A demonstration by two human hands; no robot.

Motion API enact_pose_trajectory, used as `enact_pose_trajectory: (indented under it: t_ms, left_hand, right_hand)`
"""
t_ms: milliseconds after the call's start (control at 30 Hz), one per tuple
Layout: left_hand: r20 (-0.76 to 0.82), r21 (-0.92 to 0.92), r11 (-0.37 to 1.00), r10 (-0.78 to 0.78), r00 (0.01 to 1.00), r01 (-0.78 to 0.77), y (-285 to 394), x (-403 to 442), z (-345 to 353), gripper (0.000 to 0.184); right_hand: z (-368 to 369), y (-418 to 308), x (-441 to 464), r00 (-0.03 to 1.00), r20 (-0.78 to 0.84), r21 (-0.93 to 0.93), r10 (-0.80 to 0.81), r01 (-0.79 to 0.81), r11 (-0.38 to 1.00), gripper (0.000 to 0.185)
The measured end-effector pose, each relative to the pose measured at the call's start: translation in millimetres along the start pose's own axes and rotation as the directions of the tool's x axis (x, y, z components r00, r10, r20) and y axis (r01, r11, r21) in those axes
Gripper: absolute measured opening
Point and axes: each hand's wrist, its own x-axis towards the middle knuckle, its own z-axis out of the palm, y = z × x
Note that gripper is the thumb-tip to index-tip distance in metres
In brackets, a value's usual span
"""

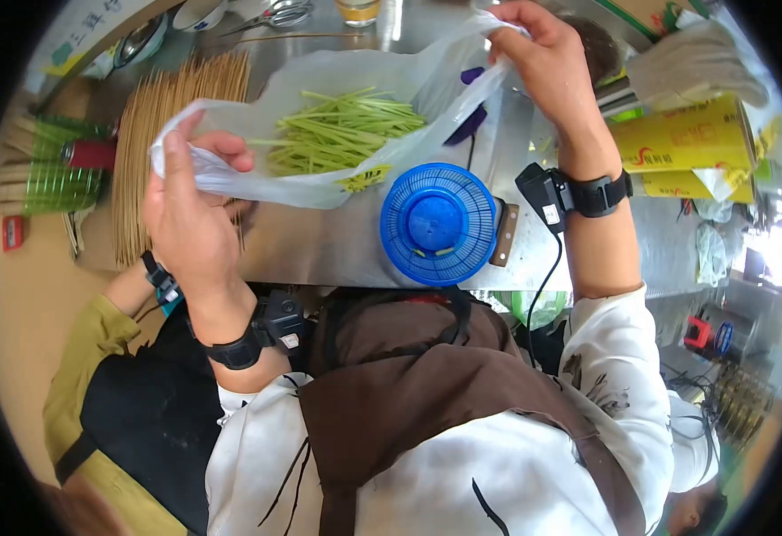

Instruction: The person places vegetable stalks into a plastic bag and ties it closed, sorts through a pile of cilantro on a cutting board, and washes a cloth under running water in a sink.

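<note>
Translucent plastic bag (297,79) of green stalks (346,132), seemingly light and limp, is best rim-held, pinched by left grip (187,192) and right grip (552,62).

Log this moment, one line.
left hand: holding plastic bag; right hand: holding same bag; green stalks: inside bag; blue basket: beside bag

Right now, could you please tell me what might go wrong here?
If the left hand or right hand slips, the bag may sag and spill the green stalks. The wooden sticks near it could puncture its plastic. A bump might push the blue basket off the counter's near edge.
</note>
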Motion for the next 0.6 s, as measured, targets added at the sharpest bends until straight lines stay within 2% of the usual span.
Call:
enact_pose_trajectory:
  t_ms: [33, 100, 133, 200, 267, 300, 333, 367, 400, 433, 467, 500, 533, 567, 600]
  left_hand:
    - [0.013, 0.037, 0.994, 0.103, 0.995, -0.103, 3.5, -0.4, 7.2, 0.044]
    - [0.049, 0.024, 0.988, 0.152, 0.987, -0.153, 16.3, -7.0, 13.6, 0.045]
    - [0.066, 0.007, 0.978, 0.208, 0.976, -0.209, 25.1, -11.9, 14.8, 0.047]
    - [0.032, -0.008, 0.975, 0.22, 0.975, -0.22, 48.5, -29.3, 10.3, 0.05]
    - [0.273, -0.189, 0.931, 0.355, 0.894, -0.312, 70.3, -46.3, -6.3, 0.051]
    - [0.336, -0.241, 0.932, 0.342, 0.877, -0.271, 82.3, -55.4, -7.2, 0.049]
    - [0.394, -0.29, 0.929, 0.335, 0.856, -0.23, 89.9, -61.4, -6.7, 0.048]
    - [0.402, -0.29, 0.929, 0.336, 0.852, -0.229, 88.6, -63.6, -6.0, 0.048]
    - [0.052, 0.129, 0.846, 0.516, 0.855, -0.518, 86.0, -65.8, -6.3, 0.049]
    - [-0.193, 0.59, 0.609, 0.744, 0.64, -0.53, 85.6, -68.3, -6.8, 0.05]
    - [-0.189, 0.594, 0.603, 0.748, 0.637, -0.532, 90.4, -72.1, -9.2, 0.05]
    - [-0.017, 0.067, 0.872, 0.487, 0.873, -0.485, 96.5, -76.0, -12.7, 0.049]
    - [0.31, -0.407, 0.904, 0.272, 0.911, -0.132, 99.8, -78.8, -13.9, 0.048]
    - [0.251, -0.376, 0.91, 0.28, 0.927, -0.174, 96.2, -78.4, -1.0, 0.048]
    - [0.247, -0.365, 0.915, 0.276, 0.929, -0.175, 96.3, -82.5, 3.3, 0.048]
  right_hand:
    - [-4.6, -9.8, -2.9, 1.0, -0.016, -0.005, 0.01, -0.01, 1.0, 0.02]
    - [-15.2, -25.2, -14.3, 0.969, 0.183, 0.352, 0.167, -0.223, 0.909, 0.018]
    - [-21.4, -26.0, -23.1, 0.971, 0.165, 0.352, 0.175, -0.224, 0.909, 0.018]
    - [-33.1, -28.8, -42.5, 0.983, 0.164, 0.432, 0.085, -0.149, 0.89, 0.024]
    - [-47.2, -50.4, -69.2, 0.941, 0.324, 0.451, 0.097, -0.244, 0.859, 0.033]
    - [-59.0, -43.9, -77.8, 0.88, 0.471, 0.397, -0.056, -0.155, 0.905, 0.044]
    - [-59.2, -33.4, -82.0, 0.793, 0.569, 0.523, -0.219, -0.142, 0.841, 0.058]
    - [-58.8, -23.0, -88.1, 0.787, 0.59, 0.494, -0.179, -0.176, 0.851, 0.062]
    - [-56.8, -10.7, -96.0, 0.779, 0.612, 0.466, -0.141, -0.211, 0.859, 0.066]
    - [-50.9, 13.1, -104.5, 0.783, 0.618, 0.436, -0.073, -0.264, 0.86, 0.068]
    - [-42.5, 39.7, -114.3, 0.782, 0.623, 0.407, -0.007, -0.317, 0.857, 0.071]
    - [-32.8, 57.8, -129.4, 0.8, 0.59, 0.197, 0.105, -0.269, 0.943, 0.066]
    - [-22.3, 71.3, -144.2, 0.821, 0.533, -0.027, 0.204, -0.224, 0.974, 0.061]
    - [-10.0, 79.7, -153.6, 0.818, 0.54, -0.016, 0.196, -0.223, 0.975, 0.061]
    - [3.2, 84.8, -162.3, 0.833, 0.456, -0.229, 0.314, -0.231, 0.946, 0.053]
